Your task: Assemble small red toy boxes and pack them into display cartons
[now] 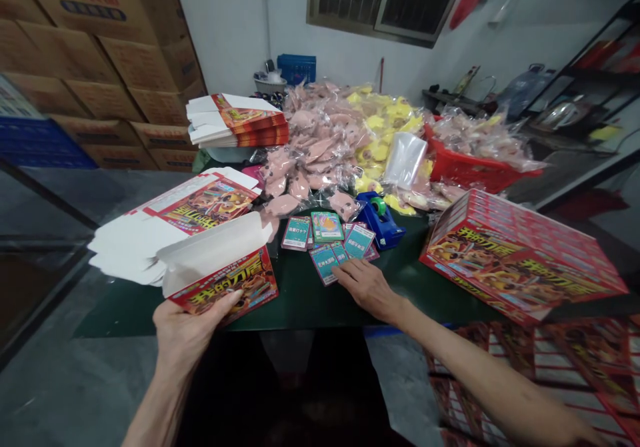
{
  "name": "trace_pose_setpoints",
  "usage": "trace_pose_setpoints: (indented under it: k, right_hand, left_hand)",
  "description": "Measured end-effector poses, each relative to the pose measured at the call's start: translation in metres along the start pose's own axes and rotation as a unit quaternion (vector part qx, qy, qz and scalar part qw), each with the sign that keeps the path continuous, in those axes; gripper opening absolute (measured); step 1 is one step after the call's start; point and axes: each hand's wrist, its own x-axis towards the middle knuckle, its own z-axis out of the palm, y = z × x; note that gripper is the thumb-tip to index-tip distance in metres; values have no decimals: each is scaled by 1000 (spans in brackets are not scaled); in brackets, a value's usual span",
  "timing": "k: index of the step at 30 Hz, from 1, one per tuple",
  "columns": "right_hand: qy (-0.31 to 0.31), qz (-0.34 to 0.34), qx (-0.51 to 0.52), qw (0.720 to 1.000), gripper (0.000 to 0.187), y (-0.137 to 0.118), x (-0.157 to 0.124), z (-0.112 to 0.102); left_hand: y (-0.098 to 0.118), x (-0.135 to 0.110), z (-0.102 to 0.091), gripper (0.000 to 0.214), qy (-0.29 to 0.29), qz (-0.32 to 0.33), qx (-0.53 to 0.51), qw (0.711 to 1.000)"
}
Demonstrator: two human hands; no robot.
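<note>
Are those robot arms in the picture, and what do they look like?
No, they are a person's. The left hand and right hand wear no gloves, and no rings show. The left forearm and right forearm are bare as far as seen: no sleeves, watch or cables.

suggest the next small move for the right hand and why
Probably pinch the near card and lift it: the right hand has its fingers at that card's edge, while the left hand holds a box with its white flap open.
</note>
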Motion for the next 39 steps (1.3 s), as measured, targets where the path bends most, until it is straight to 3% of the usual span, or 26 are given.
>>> trace_pose_setpoints:
  k: [5,12,16,19,21,23,25,29,33,39]
  right_hand:
    - [1,6,-14,1000,22,-5,7,-5]
    - [91,103,-20,990,21,-6,12,-5]
    - [133,129,-8,983,20,4,22,-23]
    - [175,146,-27,973,31,23,37,-39]
    - [143,141,-54,978,31,37,51,-43]
    - [66,114,-64,989,29,49,66,-40]
    - [0,77,-49,996,27,57,78,-29]
    - [-60,28,1,998,20,70,84,0]
    - [-85,44,47,994,28,79,78,18]
    - [-57,86,68,992,27,68,69,25]
  left_hand:
    - [-1,0,-1,28,-8,13,7,1000]
    - [2,1,-1,29,-1,25,30,999]
    - [3,1,-1,29,-11,22,30,999]
    - [1,1,-1,29,-17,19,33,999]
    - [1,2,-2,29,-18,21,37,999]
    - [2,2,-3,29,-19,27,35,999]
    - [3,2,-3,28,-21,31,33,999]
    - [6,2,-5,27,-26,20,30,999]
    - [8,3,-5,28,-23,10,21,999]
    - [6,5,-4,30,-35,-25,-21,999]
